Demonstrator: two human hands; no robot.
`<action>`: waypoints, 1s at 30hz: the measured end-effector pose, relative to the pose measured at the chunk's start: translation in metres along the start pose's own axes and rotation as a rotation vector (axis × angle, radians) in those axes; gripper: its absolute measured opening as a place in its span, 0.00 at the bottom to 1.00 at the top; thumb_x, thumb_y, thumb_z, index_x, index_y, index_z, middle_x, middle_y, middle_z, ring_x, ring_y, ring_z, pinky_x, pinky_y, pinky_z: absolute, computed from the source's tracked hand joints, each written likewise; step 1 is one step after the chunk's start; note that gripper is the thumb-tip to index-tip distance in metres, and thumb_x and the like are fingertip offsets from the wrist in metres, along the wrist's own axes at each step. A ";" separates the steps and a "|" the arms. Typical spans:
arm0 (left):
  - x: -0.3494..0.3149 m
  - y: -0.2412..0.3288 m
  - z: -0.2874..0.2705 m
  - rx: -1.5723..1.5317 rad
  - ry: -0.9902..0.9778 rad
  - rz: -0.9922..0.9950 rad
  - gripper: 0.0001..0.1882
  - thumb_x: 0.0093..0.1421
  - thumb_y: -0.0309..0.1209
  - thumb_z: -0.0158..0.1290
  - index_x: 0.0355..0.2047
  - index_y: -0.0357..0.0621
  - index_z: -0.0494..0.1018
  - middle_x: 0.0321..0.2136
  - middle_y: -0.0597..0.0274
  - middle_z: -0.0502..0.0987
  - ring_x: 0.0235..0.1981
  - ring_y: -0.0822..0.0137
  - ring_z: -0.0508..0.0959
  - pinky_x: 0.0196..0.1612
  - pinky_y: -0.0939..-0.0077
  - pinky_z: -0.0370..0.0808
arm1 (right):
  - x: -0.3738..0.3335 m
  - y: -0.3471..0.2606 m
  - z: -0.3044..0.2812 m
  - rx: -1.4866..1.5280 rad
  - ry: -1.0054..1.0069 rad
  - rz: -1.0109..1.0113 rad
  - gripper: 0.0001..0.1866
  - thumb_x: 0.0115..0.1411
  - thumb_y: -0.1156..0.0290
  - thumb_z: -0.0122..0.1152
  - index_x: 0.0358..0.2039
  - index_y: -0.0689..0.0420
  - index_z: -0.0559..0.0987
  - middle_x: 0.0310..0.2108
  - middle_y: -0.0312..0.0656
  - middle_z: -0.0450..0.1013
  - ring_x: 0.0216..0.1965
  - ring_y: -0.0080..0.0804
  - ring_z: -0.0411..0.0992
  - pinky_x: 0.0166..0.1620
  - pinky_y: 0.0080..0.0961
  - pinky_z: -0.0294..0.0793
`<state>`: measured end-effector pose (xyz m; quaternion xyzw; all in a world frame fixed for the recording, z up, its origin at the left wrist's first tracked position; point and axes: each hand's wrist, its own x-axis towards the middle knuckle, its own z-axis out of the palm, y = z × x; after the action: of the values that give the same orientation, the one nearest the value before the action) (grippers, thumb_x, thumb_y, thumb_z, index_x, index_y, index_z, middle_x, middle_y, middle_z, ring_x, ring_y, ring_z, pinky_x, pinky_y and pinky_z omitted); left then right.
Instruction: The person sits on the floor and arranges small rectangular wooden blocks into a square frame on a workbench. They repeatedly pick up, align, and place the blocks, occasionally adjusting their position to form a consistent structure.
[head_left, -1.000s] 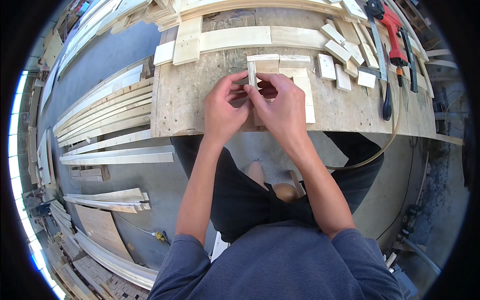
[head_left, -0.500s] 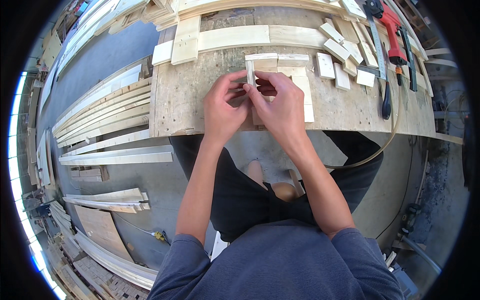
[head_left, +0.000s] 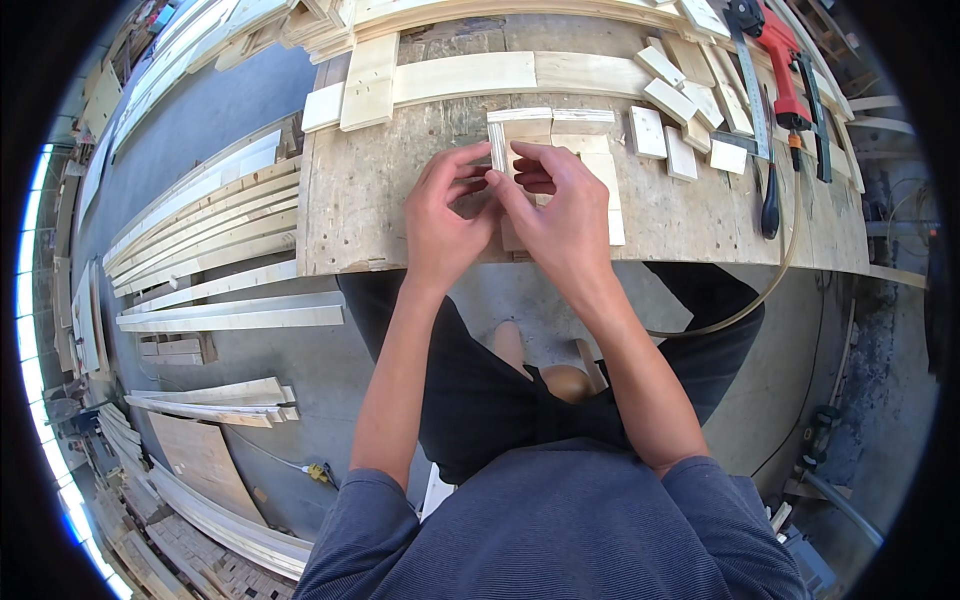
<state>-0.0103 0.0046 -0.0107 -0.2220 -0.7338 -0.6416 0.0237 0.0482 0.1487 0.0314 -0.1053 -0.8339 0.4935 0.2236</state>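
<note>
Both hands meet at a small upright plywood strip (head_left: 497,141) near the front edge of the workbench. My left hand (head_left: 452,205) grips the strip from its left side, fingers bent. From the right, my right hand (head_left: 553,205) closes on the same strip, thumb and fingers around it. The strip's far end meets a plywood block (head_left: 525,118) standing on edge, and a second block (head_left: 583,120) continues that row to the right. Flat pale wood pieces (head_left: 602,180) lie inside the corner, partly hidden under my right hand.
Several loose wood blocks (head_left: 668,130) lie at the right of the workbench (head_left: 360,200). Beyond them are a red air nailer (head_left: 785,65) with a hose, a metal square (head_left: 750,90) and a black-handled screwdriver (head_left: 770,205). Long boards (head_left: 465,75) lie across the back. Timber (head_left: 215,215) is stacked at left.
The whole view has shifted very slightly. Both hands keep the same hold on the plywood strip.
</note>
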 end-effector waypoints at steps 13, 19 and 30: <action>-0.003 0.006 -0.011 -0.009 -0.030 0.043 0.20 0.73 0.24 0.58 0.64 0.36 0.75 0.62 0.54 0.81 0.57 0.63 0.82 0.62 0.67 0.79 | 0.106 0.086 -0.156 -0.684 0.144 -0.178 0.21 0.62 0.62 0.79 0.52 0.60 0.88 0.49 0.49 0.85 0.51 0.49 0.82 0.57 0.42 0.80; -0.002 0.001 -0.010 -0.031 0.041 0.040 0.17 0.74 0.28 0.60 0.59 0.34 0.78 0.58 0.51 0.83 0.52 0.63 0.85 0.56 0.68 0.83 | 0.122 0.111 -0.173 -0.738 0.016 -0.217 0.14 0.64 0.64 0.75 0.45 0.59 0.89 0.46 0.49 0.85 0.49 0.55 0.81 0.55 0.46 0.80; -0.002 0.003 -0.008 0.059 0.012 0.058 0.16 0.72 0.29 0.62 0.57 0.37 0.80 0.55 0.53 0.85 0.47 0.64 0.86 0.52 0.68 0.83 | 0.011 0.025 -0.119 -0.310 0.178 0.001 0.14 0.65 0.67 0.77 0.41 0.67 0.89 0.33 0.50 0.84 0.30 0.36 0.83 0.38 0.33 0.83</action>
<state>-0.0095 -0.0037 -0.0075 -0.2386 -0.7455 -0.6200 0.0532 0.0944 0.2579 0.0617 -0.1820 -0.8769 0.3478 0.2774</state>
